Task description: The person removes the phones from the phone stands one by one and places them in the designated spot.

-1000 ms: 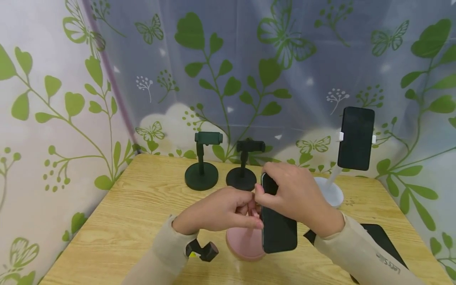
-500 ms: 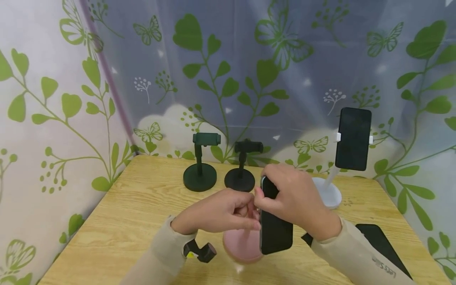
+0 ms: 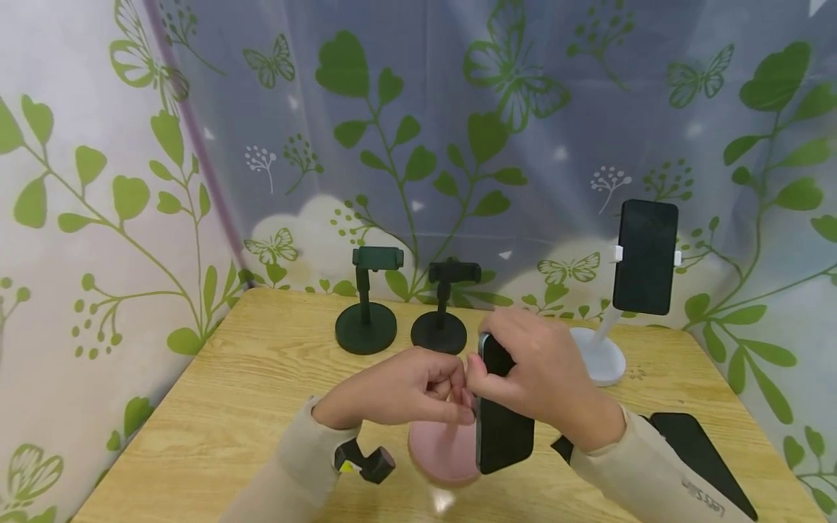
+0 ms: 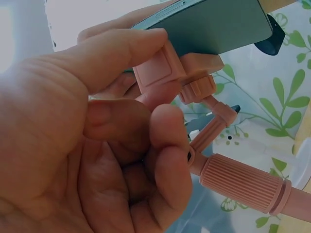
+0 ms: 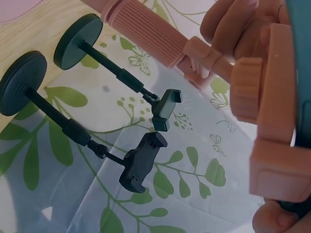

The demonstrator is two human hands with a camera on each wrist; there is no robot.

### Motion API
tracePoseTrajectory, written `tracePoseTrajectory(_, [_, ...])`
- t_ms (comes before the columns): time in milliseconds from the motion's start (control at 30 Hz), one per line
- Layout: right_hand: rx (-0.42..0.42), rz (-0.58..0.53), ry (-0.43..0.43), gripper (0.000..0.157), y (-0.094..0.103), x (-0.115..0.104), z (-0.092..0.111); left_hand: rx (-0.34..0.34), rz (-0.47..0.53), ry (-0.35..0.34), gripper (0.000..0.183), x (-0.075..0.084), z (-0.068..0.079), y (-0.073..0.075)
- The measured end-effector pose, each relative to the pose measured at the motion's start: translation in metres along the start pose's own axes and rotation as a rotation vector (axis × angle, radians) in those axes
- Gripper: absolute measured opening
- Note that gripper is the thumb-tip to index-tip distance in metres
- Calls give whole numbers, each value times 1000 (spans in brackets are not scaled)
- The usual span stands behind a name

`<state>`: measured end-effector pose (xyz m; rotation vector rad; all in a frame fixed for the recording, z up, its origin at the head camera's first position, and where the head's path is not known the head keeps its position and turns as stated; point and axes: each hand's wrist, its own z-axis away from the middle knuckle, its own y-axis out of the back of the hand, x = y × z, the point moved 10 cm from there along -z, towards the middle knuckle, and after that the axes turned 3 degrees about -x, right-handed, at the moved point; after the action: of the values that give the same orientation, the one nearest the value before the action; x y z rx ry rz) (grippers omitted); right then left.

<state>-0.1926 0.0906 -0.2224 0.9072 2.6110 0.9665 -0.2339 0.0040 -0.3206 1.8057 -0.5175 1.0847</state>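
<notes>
In the head view my right hand (image 3: 539,367) grips the upper part of a dark-screened phone (image 3: 506,436), thumb toward its left edge. My left hand (image 3: 405,388) is at the phone's left side. The left wrist view shows its thumb and index finger pinching one end of the pink clamp (image 4: 158,68) of a phone stand, with the other fingers curled. The phone lies against this clamp. A ribbed pink stem (image 4: 243,184) runs below it, and the round pink base (image 3: 445,454) rests on the table. The hands hide much of the clamp in the head view.
A green phone stand (image 3: 365,327) and a black phone stand (image 3: 439,330) stand at the back. To the right, a white stand (image 3: 598,356) holds another phone (image 3: 646,258). A flat black device (image 3: 702,454) lies near the right sleeve. Patterned curtains surround the wooden table (image 3: 261,349).
The phone's top edge and my right hand have lowered slightly. My left hand keeps its pinch near the clamp. The whole head view has shifted a little.
</notes>
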Motion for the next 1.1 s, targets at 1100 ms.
tracePoseTrajectory(1100, [418, 79, 193, 38, 82, -32, 34, 193, -347, 61, 9, 16, 3, 11])
